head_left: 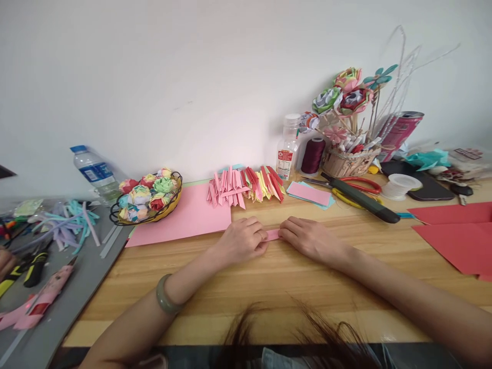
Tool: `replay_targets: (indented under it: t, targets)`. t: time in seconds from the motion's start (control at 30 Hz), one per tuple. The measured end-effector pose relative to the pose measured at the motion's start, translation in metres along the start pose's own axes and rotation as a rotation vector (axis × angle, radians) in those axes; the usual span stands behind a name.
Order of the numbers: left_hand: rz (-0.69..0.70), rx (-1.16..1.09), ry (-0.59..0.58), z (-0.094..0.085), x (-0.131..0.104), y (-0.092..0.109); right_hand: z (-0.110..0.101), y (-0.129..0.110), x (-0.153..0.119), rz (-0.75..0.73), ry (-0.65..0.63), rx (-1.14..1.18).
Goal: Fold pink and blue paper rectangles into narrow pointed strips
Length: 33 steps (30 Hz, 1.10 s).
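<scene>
You're reaching both forearms forward, palms down on the wooden table [292, 277]. Your left hand [242, 240] is curling its fingers, pressing the pink paper strip [273, 234] flat; your right hand [309, 238] is pinching the strip's other end with bunched fingertips. The strip is lying between both sets of fingertips, mostly hidden.

A pink strip [273, 234] is pressed onto the worktop [292, 277] between left hand [243, 240] and right hand [307, 239].
</scene>
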<state>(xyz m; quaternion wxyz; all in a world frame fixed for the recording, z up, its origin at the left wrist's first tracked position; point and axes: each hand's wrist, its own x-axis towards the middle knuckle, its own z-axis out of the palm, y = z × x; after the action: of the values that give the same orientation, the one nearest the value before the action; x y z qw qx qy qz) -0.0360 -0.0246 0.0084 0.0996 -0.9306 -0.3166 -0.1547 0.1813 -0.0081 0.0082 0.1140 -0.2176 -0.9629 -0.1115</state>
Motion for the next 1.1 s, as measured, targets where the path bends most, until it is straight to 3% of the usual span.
replay_targets:
  t: [0.13, 0.33, 0.73, 1.1]
  targets:
    - [-0.042, -0.020, 0.016, 0.001, 0.001, -0.001, 0.003, 0.003, 0.001, 0.069, -0.004, 0.081]
    - [-0.316, -0.192, -0.019, -0.001, 0.004, 0.008, 0.004, 0.000, 0.002, 0.069, 0.011, 0.064]
    - [-0.634, -0.316, -0.071, 0.002, 0.006, 0.017, 0.012, -0.004, 0.008, 0.349, 0.029, 0.309]
    - [-0.727, -0.256, -0.109, 0.000, 0.006, 0.019, 0.013, -0.003, 0.011, 0.434, -0.034, 0.234]
